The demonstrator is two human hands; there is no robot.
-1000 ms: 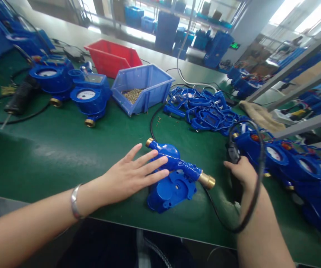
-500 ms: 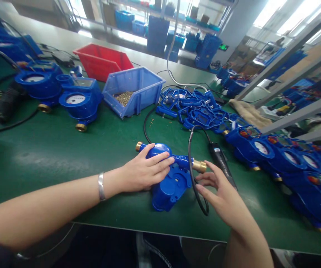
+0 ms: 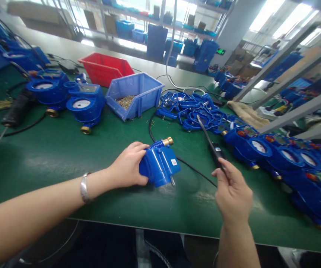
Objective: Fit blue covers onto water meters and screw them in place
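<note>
The left hand (image 3: 129, 163) is clamped around one side of a blue water-meter body (image 3: 159, 169), thumb low and fingers over the top, in front of the periwinkle screw bin (image 3: 151, 102), on the person's side of it; whether its base touches the green worktop (image 3: 60, 160) cannot be told. Farther right of the bin and nearer the person, the right hand (image 3: 233, 193) pinches a slim, dark, cord-like length (image 3: 210, 138) between thumb and fingers. The meter body looks rigid and likely heavy, the brass threaded end (image 3: 168, 141) probably adding weight there; its glossy blue coating may feel slick and could chip if knocked. A broad wrap around the thick casing seems surest, clear of the white label (image 3: 174, 162) and the thin metal pin (image 3: 172, 181), which looks easiest to bend.
</note>
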